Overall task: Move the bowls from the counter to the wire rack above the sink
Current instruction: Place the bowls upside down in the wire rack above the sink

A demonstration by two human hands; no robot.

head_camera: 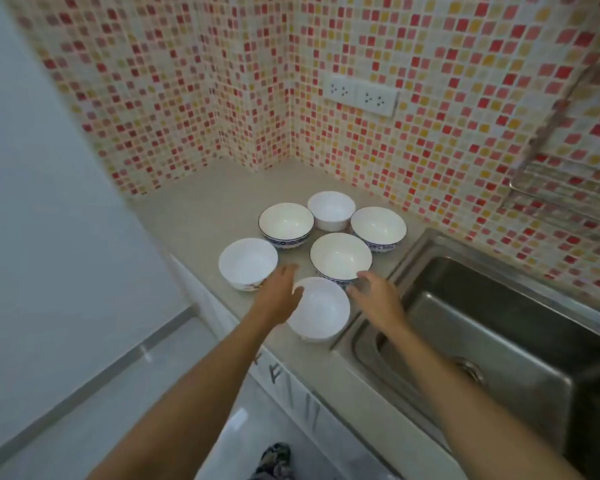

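Note:
Several white bowls stand on the beige counter (201, 216). The nearest plain white bowl (321, 311) sits by the counter's front edge. My left hand (279, 292) is at its left rim and my right hand (374, 296) at its right side, both with fingers apart and holding nothing. Behind it stands a blue-rimmed bowl (340, 256), with another plain bowl (247, 263) to the left. Further back are a blue-patterned bowl (286, 223), a plain bowl (331, 209) and a second blue-patterned bowl (378, 226). A blurred wire rack (565, 181) hangs on the wall at the right.
A steel sink (482, 341) lies right of the bowls, its drain (470, 370) visible. Mosaic tiles cover the corner walls, with a double socket (359, 95) above the counter. White cabinet fronts (291, 389) drop below the counter edge. The floor lies at the left.

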